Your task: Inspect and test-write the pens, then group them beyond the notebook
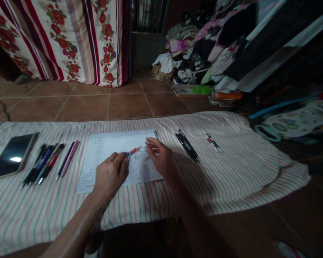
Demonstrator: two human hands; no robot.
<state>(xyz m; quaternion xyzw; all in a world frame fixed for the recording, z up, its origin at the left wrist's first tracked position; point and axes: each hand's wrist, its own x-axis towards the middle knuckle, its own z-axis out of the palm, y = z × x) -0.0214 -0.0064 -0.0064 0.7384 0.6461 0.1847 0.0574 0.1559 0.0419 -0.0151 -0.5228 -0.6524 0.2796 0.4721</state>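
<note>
My left hand [111, 170] is closed on a pen [132, 152] with a red, white and blue barrel, its thin end pointing up and to the right. Just beyond that end is my right hand [159, 154], its fingers apart and slightly curled, with nothing visible in them. Both hands are over a white spiral-bound pad [118, 141], whose coil shows at the upper right corner. A printed sheet [90, 168] sticks out along the pad's left side. The part of the pen inside my left hand is hidden.
On the striped cloth [247, 172] lie several pens [44, 163], a black and a pink pen [69, 159], and a phone [13, 156] to the left. Black pens [187, 145] and a white patterned pen [212, 141] lie right. Piled clothes [199, 46] stand behind.
</note>
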